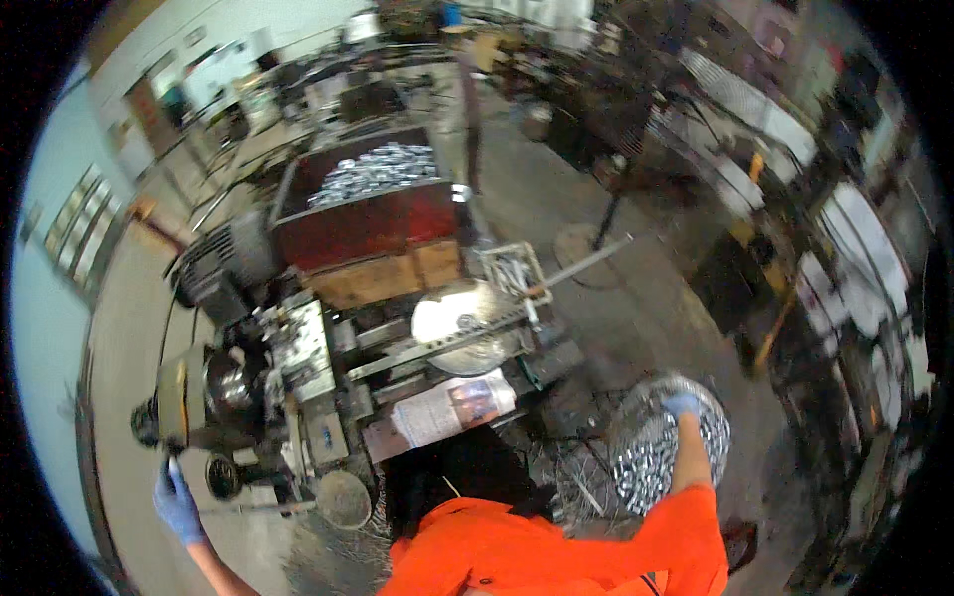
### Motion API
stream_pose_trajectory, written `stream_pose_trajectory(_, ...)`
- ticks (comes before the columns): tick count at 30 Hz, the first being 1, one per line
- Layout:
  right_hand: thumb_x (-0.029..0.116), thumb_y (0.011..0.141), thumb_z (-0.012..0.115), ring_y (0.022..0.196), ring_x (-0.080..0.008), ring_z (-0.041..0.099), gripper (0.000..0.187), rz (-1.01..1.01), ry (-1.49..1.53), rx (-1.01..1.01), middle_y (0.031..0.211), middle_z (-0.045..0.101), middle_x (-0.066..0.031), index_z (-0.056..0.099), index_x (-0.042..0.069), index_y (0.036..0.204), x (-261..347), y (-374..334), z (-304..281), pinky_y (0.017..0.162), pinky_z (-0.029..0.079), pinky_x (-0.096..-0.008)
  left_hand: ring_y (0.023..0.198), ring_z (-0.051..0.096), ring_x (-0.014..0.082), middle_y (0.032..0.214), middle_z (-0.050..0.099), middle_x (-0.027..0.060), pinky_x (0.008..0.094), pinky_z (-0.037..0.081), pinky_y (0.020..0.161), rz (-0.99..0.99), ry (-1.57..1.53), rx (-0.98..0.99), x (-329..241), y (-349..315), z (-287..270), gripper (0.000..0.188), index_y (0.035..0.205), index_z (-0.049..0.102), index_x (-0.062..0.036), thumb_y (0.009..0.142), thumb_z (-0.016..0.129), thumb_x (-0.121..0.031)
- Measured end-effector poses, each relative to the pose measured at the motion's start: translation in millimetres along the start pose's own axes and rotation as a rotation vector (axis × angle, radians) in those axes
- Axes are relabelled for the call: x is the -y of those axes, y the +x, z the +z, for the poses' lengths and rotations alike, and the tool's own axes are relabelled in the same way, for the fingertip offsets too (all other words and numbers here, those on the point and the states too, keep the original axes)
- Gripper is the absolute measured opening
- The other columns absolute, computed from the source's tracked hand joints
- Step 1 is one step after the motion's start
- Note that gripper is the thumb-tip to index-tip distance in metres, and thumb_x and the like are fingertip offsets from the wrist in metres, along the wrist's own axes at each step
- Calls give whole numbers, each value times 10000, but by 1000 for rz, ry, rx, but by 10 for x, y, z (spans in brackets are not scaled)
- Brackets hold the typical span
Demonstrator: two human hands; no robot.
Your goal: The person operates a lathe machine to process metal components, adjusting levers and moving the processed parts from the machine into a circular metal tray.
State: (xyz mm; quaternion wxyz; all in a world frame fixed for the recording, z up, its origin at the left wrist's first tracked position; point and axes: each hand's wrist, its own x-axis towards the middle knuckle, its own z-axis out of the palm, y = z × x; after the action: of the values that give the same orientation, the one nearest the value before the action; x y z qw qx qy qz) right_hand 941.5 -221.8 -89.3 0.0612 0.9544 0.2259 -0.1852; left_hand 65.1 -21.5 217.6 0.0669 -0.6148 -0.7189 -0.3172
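Observation:
My left hand [177,505], in a blue glove, is at the far left with its fingers closed on a small dark handle [172,455] below the machine's head [189,402]. On the right, my right hand [682,405], also gloved in blue, reaches into the far side of a round basin [717,397] of small shiny metal pieces [641,472]. Blur hides whether its fingers grip any piece. In front of me stands the machine, with a round metal chuck [231,382] and a large pale disc [462,323] on its bed.
Behind the machine, a red bin [368,236] full of similar metal pieces rests on wooden blocks [388,278]. A long perforated bar [437,343] crosses the disc. Printed paper [452,410] lies nearby. A round lid-like piece [345,500] is low left; thin scraps [586,487] lie beside the basin.

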Motion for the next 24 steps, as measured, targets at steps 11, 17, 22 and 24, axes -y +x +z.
stream_pose_trajectory(11,272,786,673,840,-236,634,320,-172,709,-297,901,670,-134,658,-18,920,311,-151,-40,776,470,-298,800,639,291,894,655,174,355,484,725,-231,219,-98,736,-374,-267,347,1061,643,-63,901,513,-341)
stream_pose_trajectory(17,138,805,647,707,-140,567,168,-1093,772,-403,695,647,-87,672,-20,757,2755,-2263,-1097,911,398,-335,791,638,297,886,657,156,387,487,725,-294,266,-87,1122,-668,-255,325,1036,655,-97,885,519,-350)
stream_pose_trajectory(22,241,725,723,1041,-330,557,273,-1816,618,-29,1127,567,-203,683,40,907,4487,-3950,-1483,886,450,-364,752,637,292,859,660,141,401,484,685,-332,305,-33,1409,-968,-379,296,1000,665,-113,872,533,-345)
stream_pose_trajectory(24,372,746,682,1060,-364,532,365,-1997,441,-87,1142,550,-213,676,54,925,4966,-4433,-1536,903,436,-426,748,637,291,858,661,138,402,484,686,-327,346,-41,1471,-1123,-479,292,1001,664,-113,873,533,-340)
